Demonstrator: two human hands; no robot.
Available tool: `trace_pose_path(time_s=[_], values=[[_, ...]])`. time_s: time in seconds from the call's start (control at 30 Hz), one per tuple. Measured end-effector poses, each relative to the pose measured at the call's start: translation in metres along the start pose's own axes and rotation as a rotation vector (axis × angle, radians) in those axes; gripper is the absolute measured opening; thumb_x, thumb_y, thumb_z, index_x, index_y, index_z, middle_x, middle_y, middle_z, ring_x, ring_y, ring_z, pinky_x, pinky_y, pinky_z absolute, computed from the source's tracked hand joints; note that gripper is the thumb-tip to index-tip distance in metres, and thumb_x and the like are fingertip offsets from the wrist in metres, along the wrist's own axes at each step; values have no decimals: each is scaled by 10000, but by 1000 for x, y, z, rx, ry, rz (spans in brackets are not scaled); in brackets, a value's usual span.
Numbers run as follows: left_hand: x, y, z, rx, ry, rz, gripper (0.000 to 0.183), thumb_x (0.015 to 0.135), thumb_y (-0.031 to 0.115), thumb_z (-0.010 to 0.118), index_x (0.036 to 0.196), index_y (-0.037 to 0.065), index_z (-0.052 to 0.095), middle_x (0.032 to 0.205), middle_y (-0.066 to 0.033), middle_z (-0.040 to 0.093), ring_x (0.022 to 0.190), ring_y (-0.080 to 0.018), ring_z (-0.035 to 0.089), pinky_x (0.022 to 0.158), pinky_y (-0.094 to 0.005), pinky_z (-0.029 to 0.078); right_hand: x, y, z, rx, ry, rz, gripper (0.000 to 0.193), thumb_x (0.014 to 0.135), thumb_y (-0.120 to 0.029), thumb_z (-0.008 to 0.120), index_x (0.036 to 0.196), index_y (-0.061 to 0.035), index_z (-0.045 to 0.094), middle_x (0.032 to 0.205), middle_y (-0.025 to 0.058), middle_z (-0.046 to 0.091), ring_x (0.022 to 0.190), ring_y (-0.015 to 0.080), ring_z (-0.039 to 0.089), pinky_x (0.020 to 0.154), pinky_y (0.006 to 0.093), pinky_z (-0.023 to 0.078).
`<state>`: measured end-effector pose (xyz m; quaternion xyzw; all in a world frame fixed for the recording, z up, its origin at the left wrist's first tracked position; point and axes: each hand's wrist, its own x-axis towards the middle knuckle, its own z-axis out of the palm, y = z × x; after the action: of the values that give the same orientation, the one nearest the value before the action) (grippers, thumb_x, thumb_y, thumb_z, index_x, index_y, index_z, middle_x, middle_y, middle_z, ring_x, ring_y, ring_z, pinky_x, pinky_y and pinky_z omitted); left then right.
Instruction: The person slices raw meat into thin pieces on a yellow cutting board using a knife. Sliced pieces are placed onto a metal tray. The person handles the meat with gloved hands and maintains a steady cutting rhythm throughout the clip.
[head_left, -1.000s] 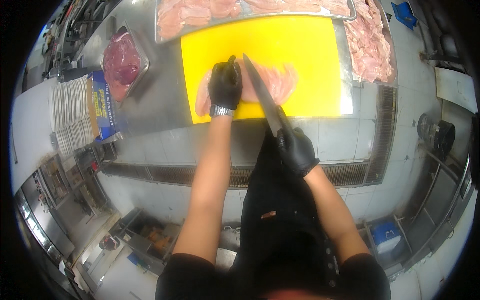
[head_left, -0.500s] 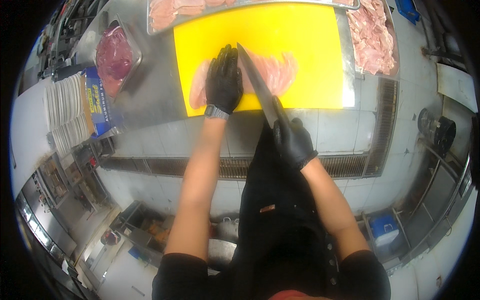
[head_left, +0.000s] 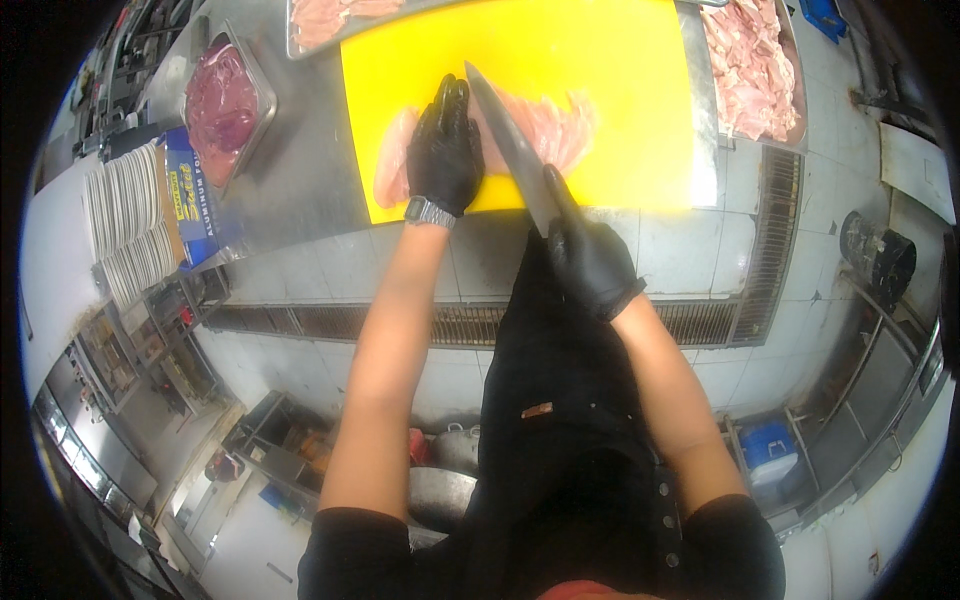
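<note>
Plates [head_left: 125, 215] stand stacked at far left, just beside a blue box [head_left: 190, 195] at the left end of the counter [head_left: 300, 140]; both seem put there to leave the working side free. Near the counter's left end, a metal tray [head_left: 264, 105] contains dark red meat [head_left: 222, 110], probably to keep its juices apart from the rest. Along the far edge, another tray [head_left: 322, 46] holds flat pale pieces, within easy reach. The yellow board [head_left: 640, 90] lies at the counter's near edge, and the chicken [head_left: 545, 125] sits across its nearer half, smooth at the left end and fanned into strips at the right. The left hand [head_left: 445, 150], gloved, is flat with its fingers together and outstretched, palm down on the chicken, presumably to steady it. The knife [head_left: 508, 140] slants just right of that hand, tip toward the board's far edge. The right hand [head_left: 590, 260], apart from the left, is wrapped round the handle beyond the board's near edge, likely for control; whether the blade is biting, I cannot tell. At the counter's right end, a heap of chicken pieces [head_left: 750, 70] fills a further tray.
</note>
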<state>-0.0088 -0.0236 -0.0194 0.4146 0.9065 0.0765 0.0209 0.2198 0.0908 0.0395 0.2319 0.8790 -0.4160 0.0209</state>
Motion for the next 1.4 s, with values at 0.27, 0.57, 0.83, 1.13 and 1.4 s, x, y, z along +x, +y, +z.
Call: trace_pose_path(time_s=[0.27,0.57,0.83,1.13,1.4], values=[[3,1,1,78,97,63,490,1059,205,541,1510,12,559,1546,-206,578,1413,-355,560,1222,-421,398,3,10,2,-51,54,-51,730,984,-126,610,1671,-224,385,651,117,646,543,292,647,543,425,502],[1,4,-1,-59,139,31,475,1061,200,534,1500,23,571,1543,-207,583,1407,-365,566,1226,-436,394,-2,3,9,-23,43,-42,717,999,-117,589,1675,-156,354,700,173,682,603,335,683,612,464,544],[2,2,-1,-66,165,57,467,1056,199,521,1481,18,590,1533,-210,594,1386,-366,587,1209,-448,414,-7,-2,15,26,28,1,719,1010,-114,569,1682,-138,314,771,276,691,677,443,695,689,541,567],[1,5,-3,-15,144,48,478,1066,194,505,1510,29,566,1557,-215,568,1410,-369,565,1235,-439,386,-26,8,27,91,-41,90,713,1021,-135,581,1684,-146,319,922,344,645,714,488,591,688,536,522],[-2,15,-4,-45,274,62,491,1052,136,517,1527,17,543,1580,-208,543,1439,-391,524,1247,-474,346,-29,21,35,266,0,39,698,1011,-168,605,1661,-160,351,790,241,709,680,448,689,670,574,551]])
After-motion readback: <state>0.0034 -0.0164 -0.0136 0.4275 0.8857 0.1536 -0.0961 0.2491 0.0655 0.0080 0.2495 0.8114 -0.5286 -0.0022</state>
